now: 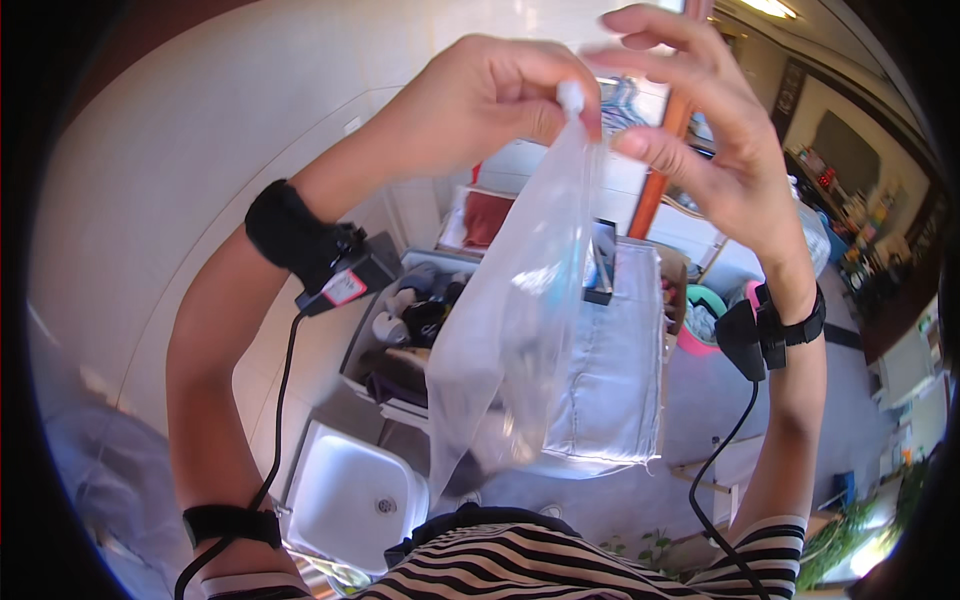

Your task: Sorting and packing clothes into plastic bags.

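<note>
My left hand [525, 90] is raised at the top centre, its thumb and fingers pinching the gathered top of a clear plastic bag [510, 300]. The bag hangs down from it, translucent and wrinkled; whether anything lies inside I cannot tell. Just right of the bag's top, my right hand [697, 112] is lifted with thumb and fingers apart, slightly blurred, holding nothing visible. A white knob-like bit of the bag's top shows at my left fingertips. Both wrists wear black straps with small devices and cables.
Below stand an open drawer or bin [412, 315] of rolled socks or cloth, a silvery fabric-covered box [615, 360] with a small dark box [601, 262] on it, and a white sink [356, 487]. A pink-and-green basin [701, 322] stands to the right. Hangers [621, 105] hang behind.
</note>
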`<state>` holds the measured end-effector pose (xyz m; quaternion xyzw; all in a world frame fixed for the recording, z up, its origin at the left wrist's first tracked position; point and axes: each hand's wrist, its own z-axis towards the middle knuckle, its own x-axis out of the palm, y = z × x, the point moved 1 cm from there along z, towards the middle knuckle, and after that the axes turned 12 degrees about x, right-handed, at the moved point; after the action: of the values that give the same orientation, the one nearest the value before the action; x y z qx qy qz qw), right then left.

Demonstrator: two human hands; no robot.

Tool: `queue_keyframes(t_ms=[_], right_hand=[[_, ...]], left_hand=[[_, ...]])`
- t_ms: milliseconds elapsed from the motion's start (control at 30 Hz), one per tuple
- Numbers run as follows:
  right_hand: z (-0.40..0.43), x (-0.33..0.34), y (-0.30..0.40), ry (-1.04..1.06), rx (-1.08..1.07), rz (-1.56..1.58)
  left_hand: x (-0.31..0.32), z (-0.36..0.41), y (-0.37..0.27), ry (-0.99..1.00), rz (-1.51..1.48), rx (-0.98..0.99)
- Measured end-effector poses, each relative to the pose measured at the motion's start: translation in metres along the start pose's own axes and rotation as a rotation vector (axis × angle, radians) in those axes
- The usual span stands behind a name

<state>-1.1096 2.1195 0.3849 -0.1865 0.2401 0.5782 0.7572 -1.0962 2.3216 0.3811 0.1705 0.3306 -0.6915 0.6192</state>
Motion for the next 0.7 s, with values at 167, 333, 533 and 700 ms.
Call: queue_keyframes(t_ms=[167,333,533,700], right_hand=[[-0.035,-0.016,0.008,0.155,0.124,0.129],[-0.063,-0.027,0.018,0.097,0.218,0.059],[-0.117,-0.015,0.012,0.127,0.372,-0.071],[-0.188,0.018,-0.03,0.131,0.702,0.127]], left_hand=[[0.049,0.016,0.009,0.147,-0.194,-0.017],[0.083,0.027,0.017,0.11,-0.235,0.045],[0.123,-0.023,0.031,-0.169,-0.742,-0.383],[0.244,-0.154,0.041,-0.245,-0.341,-0.611]])
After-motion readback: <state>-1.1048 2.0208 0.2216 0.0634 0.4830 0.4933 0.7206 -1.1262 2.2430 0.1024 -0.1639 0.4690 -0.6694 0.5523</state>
